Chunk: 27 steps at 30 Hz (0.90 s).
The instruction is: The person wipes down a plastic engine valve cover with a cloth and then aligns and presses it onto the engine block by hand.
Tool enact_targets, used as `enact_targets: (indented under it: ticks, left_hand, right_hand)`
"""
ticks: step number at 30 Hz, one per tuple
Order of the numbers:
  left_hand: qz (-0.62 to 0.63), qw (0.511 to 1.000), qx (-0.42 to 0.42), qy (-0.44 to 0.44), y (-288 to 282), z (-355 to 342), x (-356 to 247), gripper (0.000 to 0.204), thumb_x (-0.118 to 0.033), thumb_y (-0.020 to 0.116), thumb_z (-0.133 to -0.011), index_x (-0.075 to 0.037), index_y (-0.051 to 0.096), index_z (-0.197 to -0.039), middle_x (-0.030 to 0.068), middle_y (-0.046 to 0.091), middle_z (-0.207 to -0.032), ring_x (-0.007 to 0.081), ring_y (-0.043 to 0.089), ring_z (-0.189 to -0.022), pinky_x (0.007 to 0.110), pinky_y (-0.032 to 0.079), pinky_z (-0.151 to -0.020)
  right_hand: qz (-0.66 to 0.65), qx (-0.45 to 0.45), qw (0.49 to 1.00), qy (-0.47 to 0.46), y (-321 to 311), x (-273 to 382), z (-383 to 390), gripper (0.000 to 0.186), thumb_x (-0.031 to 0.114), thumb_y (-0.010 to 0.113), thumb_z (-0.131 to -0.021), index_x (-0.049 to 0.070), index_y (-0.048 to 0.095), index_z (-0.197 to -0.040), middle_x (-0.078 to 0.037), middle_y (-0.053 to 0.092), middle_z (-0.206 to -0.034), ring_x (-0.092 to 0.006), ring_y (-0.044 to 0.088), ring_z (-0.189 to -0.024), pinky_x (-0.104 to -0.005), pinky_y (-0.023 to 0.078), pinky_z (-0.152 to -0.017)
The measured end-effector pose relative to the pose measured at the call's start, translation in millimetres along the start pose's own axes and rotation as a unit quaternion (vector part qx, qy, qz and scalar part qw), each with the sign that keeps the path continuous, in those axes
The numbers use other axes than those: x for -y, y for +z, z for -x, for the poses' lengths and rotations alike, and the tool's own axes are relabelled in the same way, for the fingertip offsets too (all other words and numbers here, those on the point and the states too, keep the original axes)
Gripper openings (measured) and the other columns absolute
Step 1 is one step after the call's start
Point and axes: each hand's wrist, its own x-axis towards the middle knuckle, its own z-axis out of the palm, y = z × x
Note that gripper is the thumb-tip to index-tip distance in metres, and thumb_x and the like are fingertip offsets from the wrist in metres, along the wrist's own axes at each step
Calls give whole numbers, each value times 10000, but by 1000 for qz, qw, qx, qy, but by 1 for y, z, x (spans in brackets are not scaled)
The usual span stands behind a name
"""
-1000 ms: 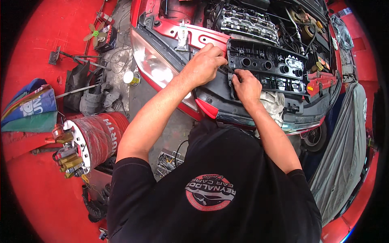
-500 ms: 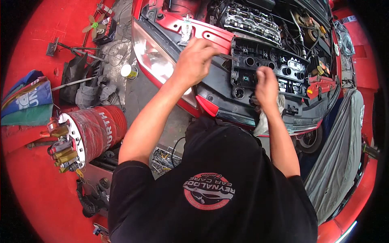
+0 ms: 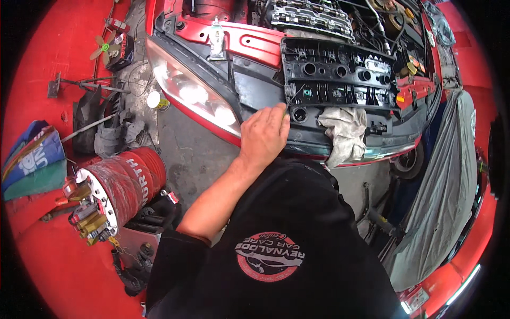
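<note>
My left hand (image 3: 264,132) is closed around a thin-shafted tool (image 3: 295,99), perhaps a pick or small screwdriver; most of its handle is hidden in my fingers. The shaft points to the near left corner of a black engine valve cover (image 3: 340,70), which lies with its ribbed inside up across the front of the car. Whether the tip touches the cover I cannot tell. My right hand is out of view. A crumpled grey rag (image 3: 344,133) hangs over the front edge, to the right of my left hand.
The engine's exposed cylinder head (image 3: 311,18) lies behind the cover. A white tube (image 3: 217,41) rests on the red front panel (image 3: 257,43), right of the headlight (image 3: 191,90). On the left stand a red drum (image 3: 139,173) and a small tub (image 3: 158,100). A grey cloth cover (image 3: 438,196) drapes at right.
My left hand has come down and nearer with the tool, off the cover's left end. My right hand has left the view, leaving the rag in plain sight. The whole view has shifted slightly.
</note>
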Motion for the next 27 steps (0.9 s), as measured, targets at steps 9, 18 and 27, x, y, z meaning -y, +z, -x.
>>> enact_targets:
  ticks: [9,18,27]
  left_hand:
    - [149,957,-104,-228,-13,-15,37,193,48,577,-889,-4,494,-1055,111,669,-936,172,661,-841,287,531,-757]
    - [354,881,-119,-291,-28,8,28,481,131,513,-896,27,450,-1362,112,679,-990,181,656,-890,297,550,-778]
    - [223,886,-41,-404,-6,9,17,297,-2,530,-973,39,544,-1266,83,673,-871,108,619,-710,245,483,-581]
  right_hand:
    - [-239,-338,864,-287,-249,293,87,290,30,631,-837,60,613,-1125,-174,654,-1078,-360,660,-869,-430,517,-730]
    - [-257,-342,731,-531,-346,452,102,225,232,665,-899,60,691,-1042,-130,671,-1036,-314,673,-815,-427,534,-737]
    - [-299,-159,764,-550,-304,431,99,260,273,679,-894,58,717,-1035,-137,683,-974,-293,665,-762,-409,523,-715]
